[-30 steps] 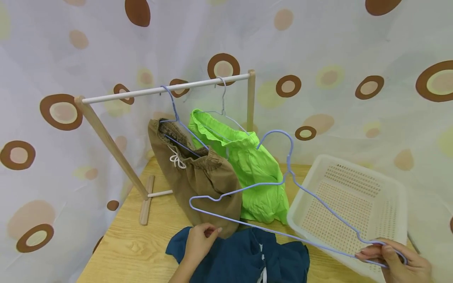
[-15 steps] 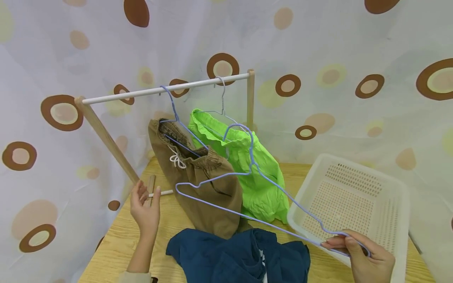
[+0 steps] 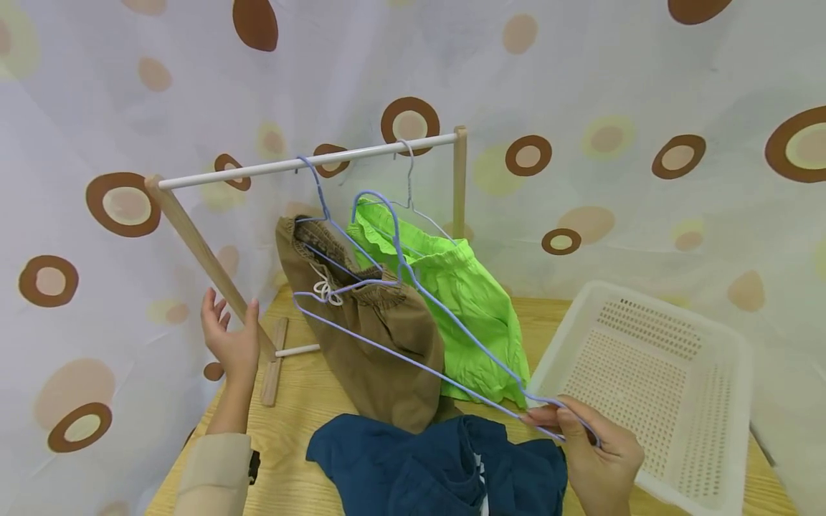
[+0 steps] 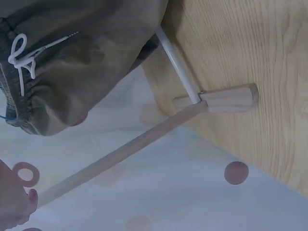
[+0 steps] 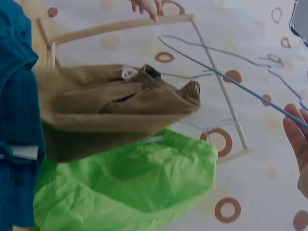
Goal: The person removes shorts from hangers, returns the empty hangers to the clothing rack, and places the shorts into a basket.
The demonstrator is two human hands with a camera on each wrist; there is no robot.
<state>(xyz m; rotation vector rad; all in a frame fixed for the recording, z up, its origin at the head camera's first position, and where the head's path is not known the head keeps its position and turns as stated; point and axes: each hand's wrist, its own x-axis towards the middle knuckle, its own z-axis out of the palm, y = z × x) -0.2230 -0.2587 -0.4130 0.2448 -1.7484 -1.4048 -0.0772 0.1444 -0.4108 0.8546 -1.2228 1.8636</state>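
My right hand [image 3: 600, 448] pinches one end of a light-blue wire hanger [image 3: 413, 361], its hook up and its far end pointing left. In the head view this bare hanger passes in front of brown shorts [image 3: 387, 358] and green shorts [image 3: 477, 315], each on its own hanger on a small rack [image 3: 258, 169]. With fingers loosely bent, my left hand [image 3: 232, 340] is raised beside the rack's left wooden post [image 3: 203, 251]. Whether it touches the post I cannot tell. A crumpled navy garment [image 3: 419, 466] with a white cord lies on the table in front.
At the right stands a white perforated plastic basket [image 3: 745, 387]. A patterned curtain [image 3: 619, 64] hangs close behind and beside the rack. Bare wood table [image 3: 290, 473] shows at the front left.
The left hand has moved from above the navy garment leftward and up to the rack's left post. The right hand has carried the hanger left and slightly up, toward the rack.
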